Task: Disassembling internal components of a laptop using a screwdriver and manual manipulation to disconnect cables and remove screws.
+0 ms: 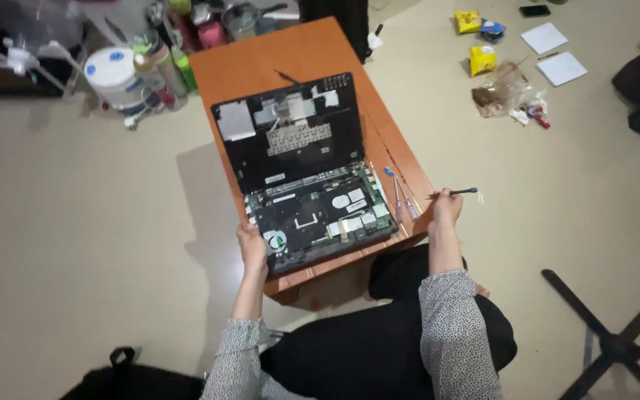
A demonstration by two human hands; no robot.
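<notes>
An opened laptop (312,215) lies on a small orange table (305,55), its inner board exposed and its top cover (287,130) folded back. My left hand (252,244) grips the laptop's near left corner beside the round fan. My right hand (444,207) hovers past the table's right edge, holding a thin dark tool (459,192) that points right. Two blue-handled screwdrivers (401,196) lie on the table between the laptop and my right hand.
Bottles, a white tub (111,74) and a pot crowd the floor behind the table's far left. Yellow packets (481,59), white pads, a plastic bag and a phone lie on the floor at the far right. A black chair base (616,344) stands at the near right.
</notes>
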